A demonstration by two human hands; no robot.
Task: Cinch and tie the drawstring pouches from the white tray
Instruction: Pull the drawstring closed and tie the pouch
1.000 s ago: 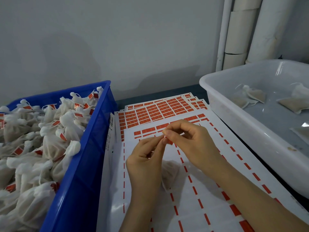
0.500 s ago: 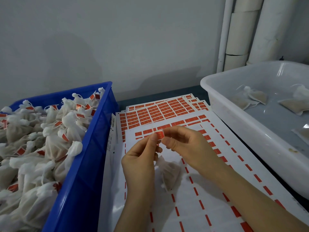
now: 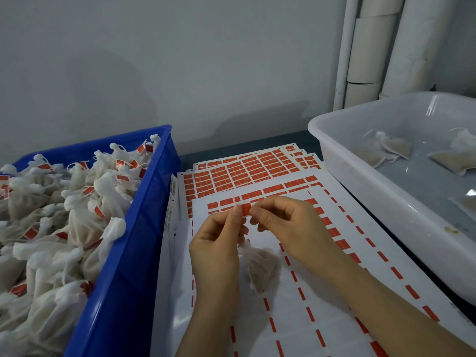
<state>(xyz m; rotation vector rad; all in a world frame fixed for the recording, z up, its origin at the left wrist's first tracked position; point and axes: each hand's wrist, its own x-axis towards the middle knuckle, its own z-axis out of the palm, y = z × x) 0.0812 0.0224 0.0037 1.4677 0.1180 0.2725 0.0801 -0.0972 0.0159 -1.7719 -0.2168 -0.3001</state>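
- Pouch (image 3: 261, 269): small, white, semi-sheer fabric with a pale brownish fill showing through. The neck is gathered to a narrow point at the top and the body widens below.
- Location of pouch: between and just below the two hands, over the label sheets (image 3: 296, 318). It cannot be told whether its lower end rests on the sheet or hangs clear.
- Left hand (image 3: 216, 251): thumb and forefinger are closed in a pinch on the left end of a red label (image 3: 245, 210). The other fingers are curled.
- Right hand (image 3: 291, 228): fingertips pinch the right end of the same label, with the remaining fingers curled under.
- The cord between label and pouch neck is too fine to trace.
- White tray (image 3: 360, 191): at the right, holding loose pouches (image 3: 389, 150) that lie flat and well apart.
- Blue bin (image 3: 121, 274): at the left, heaped with tied pouches (image 3: 85, 222), each with a bunched neck and a red tag.
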